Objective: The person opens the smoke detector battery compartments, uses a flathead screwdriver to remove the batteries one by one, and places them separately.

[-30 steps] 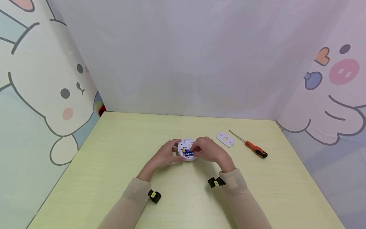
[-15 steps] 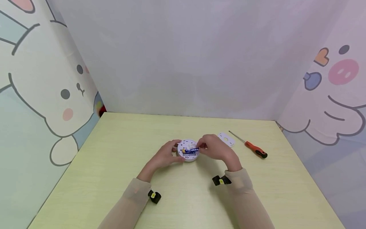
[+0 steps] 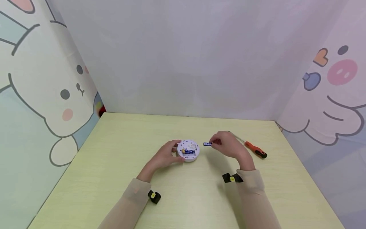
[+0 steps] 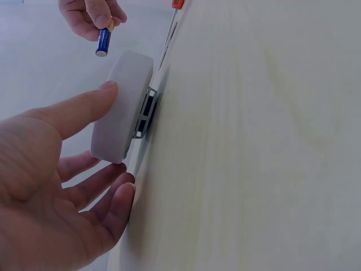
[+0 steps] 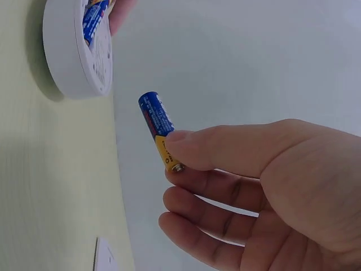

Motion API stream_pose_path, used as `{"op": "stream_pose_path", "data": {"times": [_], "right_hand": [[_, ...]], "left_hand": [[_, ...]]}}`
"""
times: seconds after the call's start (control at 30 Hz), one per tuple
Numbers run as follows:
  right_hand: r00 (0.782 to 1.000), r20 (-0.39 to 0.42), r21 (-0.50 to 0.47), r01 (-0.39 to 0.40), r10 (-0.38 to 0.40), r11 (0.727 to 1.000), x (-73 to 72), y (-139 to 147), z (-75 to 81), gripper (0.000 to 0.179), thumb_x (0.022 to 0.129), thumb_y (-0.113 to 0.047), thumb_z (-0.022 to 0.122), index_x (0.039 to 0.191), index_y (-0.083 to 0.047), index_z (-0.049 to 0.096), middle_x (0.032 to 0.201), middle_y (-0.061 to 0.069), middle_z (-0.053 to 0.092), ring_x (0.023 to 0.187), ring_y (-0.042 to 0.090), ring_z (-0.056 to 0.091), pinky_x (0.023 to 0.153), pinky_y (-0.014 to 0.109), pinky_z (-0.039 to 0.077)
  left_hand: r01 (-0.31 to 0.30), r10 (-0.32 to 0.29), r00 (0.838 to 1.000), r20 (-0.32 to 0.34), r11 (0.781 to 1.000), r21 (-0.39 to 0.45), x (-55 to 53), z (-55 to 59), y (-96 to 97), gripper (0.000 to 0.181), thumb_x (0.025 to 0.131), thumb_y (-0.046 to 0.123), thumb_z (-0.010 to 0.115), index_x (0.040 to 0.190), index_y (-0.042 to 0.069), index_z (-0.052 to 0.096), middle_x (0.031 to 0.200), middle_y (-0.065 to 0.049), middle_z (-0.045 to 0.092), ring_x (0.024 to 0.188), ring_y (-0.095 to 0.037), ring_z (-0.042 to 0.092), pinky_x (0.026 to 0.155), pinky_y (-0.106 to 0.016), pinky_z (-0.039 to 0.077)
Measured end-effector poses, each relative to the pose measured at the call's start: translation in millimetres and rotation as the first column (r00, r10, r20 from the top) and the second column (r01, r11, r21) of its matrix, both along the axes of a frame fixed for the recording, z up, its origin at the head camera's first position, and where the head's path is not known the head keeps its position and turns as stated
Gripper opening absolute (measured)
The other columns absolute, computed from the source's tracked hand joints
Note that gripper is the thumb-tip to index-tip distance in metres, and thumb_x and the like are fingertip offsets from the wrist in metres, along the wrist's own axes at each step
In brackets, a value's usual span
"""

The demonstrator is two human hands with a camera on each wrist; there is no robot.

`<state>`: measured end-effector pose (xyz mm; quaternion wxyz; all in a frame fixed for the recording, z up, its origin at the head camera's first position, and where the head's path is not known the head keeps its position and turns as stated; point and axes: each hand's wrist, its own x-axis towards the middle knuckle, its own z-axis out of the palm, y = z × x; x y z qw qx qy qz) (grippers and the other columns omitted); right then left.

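A round white smoke alarm point(image 3: 185, 145) lies with its open battery compartment facing up. My left hand point(image 3: 163, 155) grips its left side, thumb on the near rim and fingers round the far side. One blue battery point(image 3: 189, 151) sits in the compartment, with a bare slot along its near side. To the right of the alarm and above the table, my right hand point(image 3: 228, 145) pinches a blue and yellow AA-type battery point(image 5: 155, 118) by its yellow end between thumb and index finger. The left wrist view shows dark vents point(image 4: 146, 113) under the alarm.
A screwdriver point(image 3: 255, 149) with an orange and black handle lies on the table point(image 3: 137, 127) to the right. The white slotted plate point(image 5: 105, 257) is hidden behind my right hand in the head view. A draped backdrop point(image 3: 183, 63) rises behind the table.
My right hand has lifted a battery out of the alarm's compartment and carried it to the right, covering the white plate. The left hand and the alarm stay in place.
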<state>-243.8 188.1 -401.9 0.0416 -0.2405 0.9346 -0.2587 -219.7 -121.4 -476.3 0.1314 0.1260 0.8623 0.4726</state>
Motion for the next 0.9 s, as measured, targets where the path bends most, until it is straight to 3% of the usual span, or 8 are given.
{"op": "stream_pose_path", "data": {"times": [0.27,0.47,0.9], "right_hand": [[0.995,0.027,0.014,0.093,-0.094,0.996,-4.8,27.3,-3.4,0.013,0.098,-0.008,0.073,0.109,-0.003,0.080,0.098,0.005,0.073,0.084,0.018,0.064,0.079,0.038,0.057],[0.989,0.043,0.054,0.139,-0.141,0.989,-12.7,39.3,-15.2,0.015,0.098,-0.008,0.072,0.109,-0.002,0.080,0.098,0.007,0.074,0.085,0.019,0.063,0.080,0.039,0.055],[0.980,0.085,0.161,0.164,-0.179,0.973,-18.5,41.4,-34.7,0.013,0.094,-0.006,0.071,0.103,-0.003,0.080,0.093,0.007,0.074,0.083,0.021,0.062,0.081,0.043,0.054]], "left_hand": [[0.000,0.000,1.000,-0.004,1.000,-0.013,0.3,0.7,-0.1,0.085,0.086,0.031,0.091,0.158,0.014,0.048,0.145,-0.007,0.059,0.127,-0.026,0.059,0.105,-0.048,0.052],[-0.004,0.004,1.000,-0.008,1.000,-0.018,0.5,0.6,0.0,0.086,0.086,0.031,0.091,0.158,0.013,0.047,0.146,-0.007,0.059,0.128,-0.026,0.059,0.105,-0.048,0.052],[-0.002,0.002,1.000,-0.004,1.000,-0.014,1.0,1.4,-0.2,0.085,0.087,0.029,0.091,0.158,0.013,0.047,0.145,-0.007,0.059,0.127,-0.025,0.059,0.104,-0.047,0.052]]}}
